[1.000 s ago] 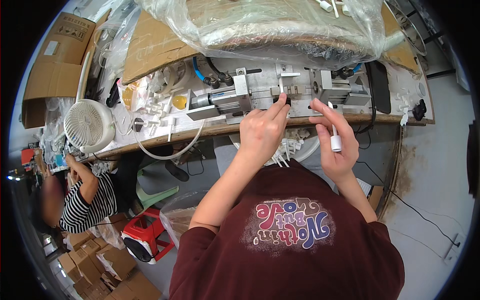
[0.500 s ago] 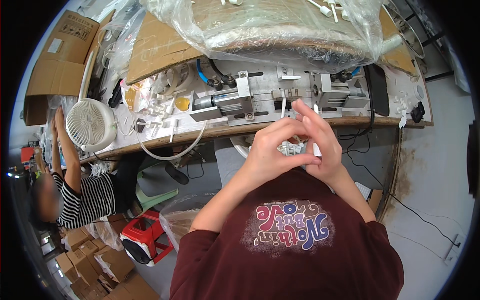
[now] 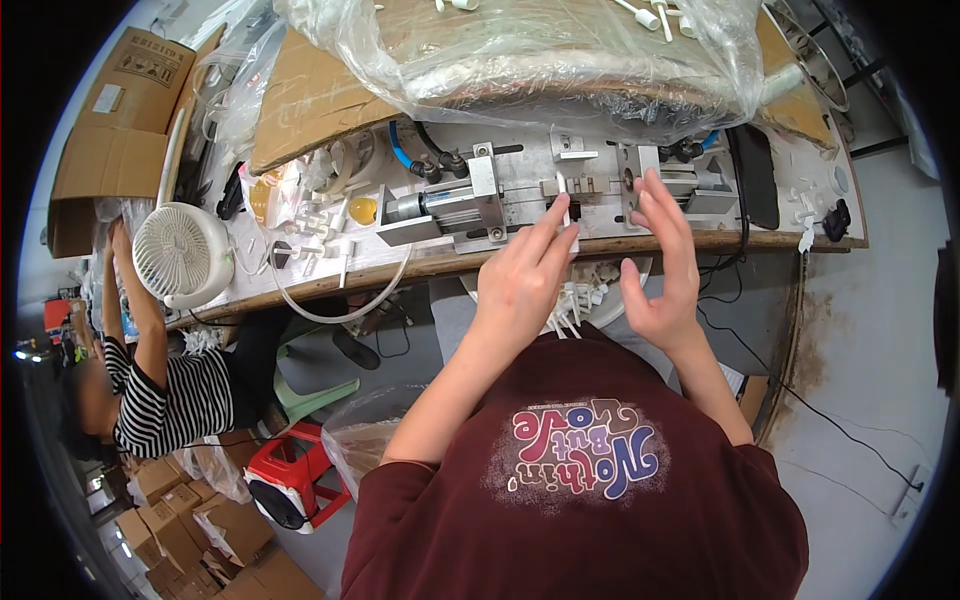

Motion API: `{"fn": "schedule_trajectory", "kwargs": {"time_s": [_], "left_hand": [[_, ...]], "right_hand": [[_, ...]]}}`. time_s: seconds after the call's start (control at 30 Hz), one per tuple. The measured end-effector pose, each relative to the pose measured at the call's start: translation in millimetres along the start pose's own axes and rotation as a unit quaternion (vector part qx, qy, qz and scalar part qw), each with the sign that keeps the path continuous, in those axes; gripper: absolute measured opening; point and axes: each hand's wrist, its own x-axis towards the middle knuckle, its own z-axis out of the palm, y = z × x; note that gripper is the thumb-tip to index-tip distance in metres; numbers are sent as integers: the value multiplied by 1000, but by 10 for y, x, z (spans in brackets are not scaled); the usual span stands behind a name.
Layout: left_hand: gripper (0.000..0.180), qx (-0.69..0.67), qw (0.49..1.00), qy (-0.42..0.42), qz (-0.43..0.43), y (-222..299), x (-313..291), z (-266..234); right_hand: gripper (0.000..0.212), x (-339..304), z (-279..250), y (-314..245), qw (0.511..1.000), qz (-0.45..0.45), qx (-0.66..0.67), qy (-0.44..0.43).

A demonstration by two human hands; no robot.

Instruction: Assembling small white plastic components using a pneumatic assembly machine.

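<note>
My left hand [image 3: 522,275] is at the front of a metal clamping fixture [image 3: 520,195] on the bench. Its fingers pinch a slim white plastic rod [image 3: 562,184], whose upper end shows above the fingertips at the fixture's middle block [image 3: 590,186]. Beside the fixture's right-hand clamp [image 3: 685,190], my right hand [image 3: 662,275] is raised with thumb and fingers apart and nothing seen in it. Below both hands, a white basin [image 3: 612,308] on my lap holds several white plastic pieces [image 3: 577,300], partly hidden by my left hand and shirt.
White plastic parts [image 3: 318,225] and a round white fan [image 3: 180,250] are at the bench's left. Cardboard under plastic film [image 3: 590,75] covers the back. A thin hose [image 3: 345,315] loops over the front edge. At far left, another person in a striped shirt [image 3: 185,395] reaches toward a carton [image 3: 120,120].
My hands, close together above the basin before, have parted. The left has moved forward to the rod at the fixture; the right has opened and shifted slightly right, uncovering the basin.
</note>
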Motion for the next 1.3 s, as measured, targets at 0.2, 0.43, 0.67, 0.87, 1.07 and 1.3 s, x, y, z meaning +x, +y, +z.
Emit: {"fn": "schedule_trajectory", "kwargs": {"time_s": [0.2, 0.43, 0.67, 0.87, 1.07, 1.3], "left_hand": [[28, 90, 993, -54, 43, -60, 131, 16], [27, 66, 995, -70, 25, -73, 172, -12], [33, 7, 995, -101, 3, -22, 211, -152], [29, -96, 994, 51, -8, -63, 1200, -997], [55, 131, 989, 52, 50, -1053, 2115, -786], [80, 182, 967, -41, -174, -1393, 2586, -358]], "right_hand": [[57, -61, -46, -25, 999, 14, -49, -18], [51, -15, 9, -96, 999, -25, -27, -27], [51, 48, -30, -128, 999, -34, -28, -26], [52, 31, -117, -207, 996, -48, -74, -27], [49, -152, -57, -240, 999, -35, -37, -19], [51, -297, -158, -214, 998, -5, -47, -30]]}}
